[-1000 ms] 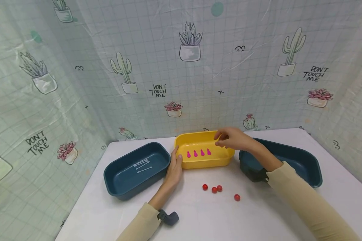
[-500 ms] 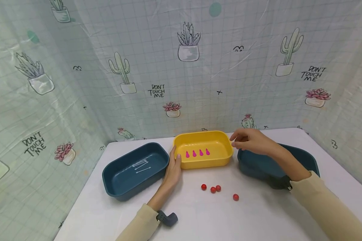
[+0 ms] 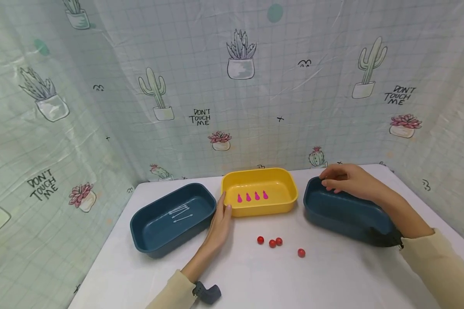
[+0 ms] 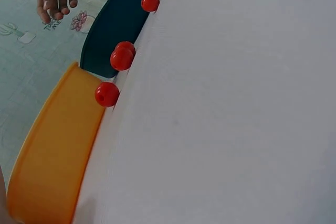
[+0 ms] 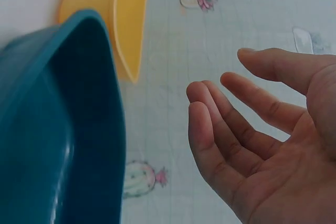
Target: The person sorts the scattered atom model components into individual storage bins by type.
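Well, yellow tray [image 3: 264, 209]: glossy, smooth-walled, rounded corners.

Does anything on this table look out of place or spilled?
Perhaps the four red beads: they lie loose on the table, while the pink pieces sit in a row inside the yellow tray. Nothing looks damaged.

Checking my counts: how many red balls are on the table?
4: the left ball in front of the yellow tray, the middle two balls close together, the right ball nearest the camera. All four show fully.
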`<state>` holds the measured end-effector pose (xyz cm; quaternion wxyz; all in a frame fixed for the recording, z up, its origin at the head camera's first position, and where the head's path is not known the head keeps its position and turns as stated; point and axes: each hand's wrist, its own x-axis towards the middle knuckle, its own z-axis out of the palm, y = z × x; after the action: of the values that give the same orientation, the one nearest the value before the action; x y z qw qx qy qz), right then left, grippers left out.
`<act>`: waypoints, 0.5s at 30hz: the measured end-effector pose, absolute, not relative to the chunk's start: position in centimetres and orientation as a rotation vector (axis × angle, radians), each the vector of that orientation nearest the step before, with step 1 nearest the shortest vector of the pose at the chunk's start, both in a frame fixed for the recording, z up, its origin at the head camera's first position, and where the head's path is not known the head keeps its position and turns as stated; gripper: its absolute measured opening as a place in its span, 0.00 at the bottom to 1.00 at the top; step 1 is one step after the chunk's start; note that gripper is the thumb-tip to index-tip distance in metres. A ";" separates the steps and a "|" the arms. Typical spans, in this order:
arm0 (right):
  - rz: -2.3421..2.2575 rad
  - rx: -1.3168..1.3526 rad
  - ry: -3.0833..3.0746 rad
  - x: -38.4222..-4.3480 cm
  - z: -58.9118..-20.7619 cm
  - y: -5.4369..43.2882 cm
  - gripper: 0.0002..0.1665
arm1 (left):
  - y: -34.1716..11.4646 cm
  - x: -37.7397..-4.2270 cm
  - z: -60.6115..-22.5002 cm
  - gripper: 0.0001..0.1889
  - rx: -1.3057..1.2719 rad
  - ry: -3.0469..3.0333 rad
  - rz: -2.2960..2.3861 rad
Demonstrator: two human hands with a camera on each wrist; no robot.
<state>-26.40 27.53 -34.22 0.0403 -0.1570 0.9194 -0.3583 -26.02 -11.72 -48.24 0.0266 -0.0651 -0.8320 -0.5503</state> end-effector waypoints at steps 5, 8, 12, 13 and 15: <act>-1.162 -0.493 2.816 -26.1 -34.5 29.5 0.21 | -12.3 -24.6 -48.0 0.32 -0.218 -2.629 -1.677; -1.195 -0.502 2.823 -25.9 -34.6 30.6 0.20 | -12.7 -23.7 -47.8 0.33 -0.244 -2.647 -1.668; -1.218 -0.493 2.854 -25.7 -35.0 32.4 0.19 | -13.0 -22.6 -47.5 0.33 -0.308 -2.651 -1.680; -1.227 -0.491 2.866 -25.7 -35.1 32.9 0.19 | -13.0 -22.4 -47.5 0.33 -0.334 -2.648 -1.678; -1.269 -0.482 2.877 -25.7 -35.5 33.9 0.18 | -13.0 -22.0 -47.4 0.34 -0.372 -2.641 -1.679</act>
<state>-25.66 33.86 -35.48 -0.0198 -0.1516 0.9042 -0.3989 -21.99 -12.98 -47.38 -0.0049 -0.1181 -0.8380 -0.5328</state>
